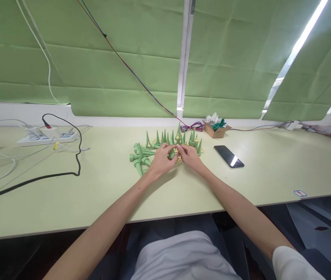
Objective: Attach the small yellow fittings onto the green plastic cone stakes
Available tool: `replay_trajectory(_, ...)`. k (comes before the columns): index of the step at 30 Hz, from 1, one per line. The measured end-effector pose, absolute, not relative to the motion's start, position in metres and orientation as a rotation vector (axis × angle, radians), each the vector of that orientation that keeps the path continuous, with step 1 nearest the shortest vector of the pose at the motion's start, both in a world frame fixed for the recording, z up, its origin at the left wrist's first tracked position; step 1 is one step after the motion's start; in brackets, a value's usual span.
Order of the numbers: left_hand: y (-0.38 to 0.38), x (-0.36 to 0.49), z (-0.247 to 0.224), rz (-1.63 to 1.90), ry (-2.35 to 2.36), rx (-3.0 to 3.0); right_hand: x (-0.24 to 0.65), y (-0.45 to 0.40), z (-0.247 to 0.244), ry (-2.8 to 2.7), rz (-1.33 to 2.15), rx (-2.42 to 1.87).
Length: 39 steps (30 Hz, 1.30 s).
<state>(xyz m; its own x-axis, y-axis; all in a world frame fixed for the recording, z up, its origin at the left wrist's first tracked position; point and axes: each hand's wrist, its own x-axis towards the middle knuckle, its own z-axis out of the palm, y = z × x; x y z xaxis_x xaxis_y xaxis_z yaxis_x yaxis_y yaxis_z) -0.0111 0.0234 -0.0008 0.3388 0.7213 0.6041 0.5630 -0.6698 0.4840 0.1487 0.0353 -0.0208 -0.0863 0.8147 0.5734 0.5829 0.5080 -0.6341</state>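
Over the middle of the table, my left hand curls its fingers around a green pointed plant watering spike, mostly covered by the fingers. My right hand is closed in a pinch against the left fingertips; what lies between its fingers is hidden. Small yellow pieces show just below the fingertips. Behind the hands, several green spikes stand point up, some with yellow pieces at their bases. More green spikes lie in a loose pile left of my left hand.
A black phone lies right of my hands. Farther back, a small cardboard box holds clear and green plastic, beside a coiled purple cable. A white power strip with cables occupies the left. The table's front edge runs beneath my forearms.
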Motion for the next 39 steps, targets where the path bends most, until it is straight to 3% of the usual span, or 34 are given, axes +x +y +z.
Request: replay_trajectory(39, 0.0223, -0.0125, -0.0024, 1.128, 1.124, 2.458, 0.1468, 0.0358, -0.0201, -1.760, 0.280, -1.271)
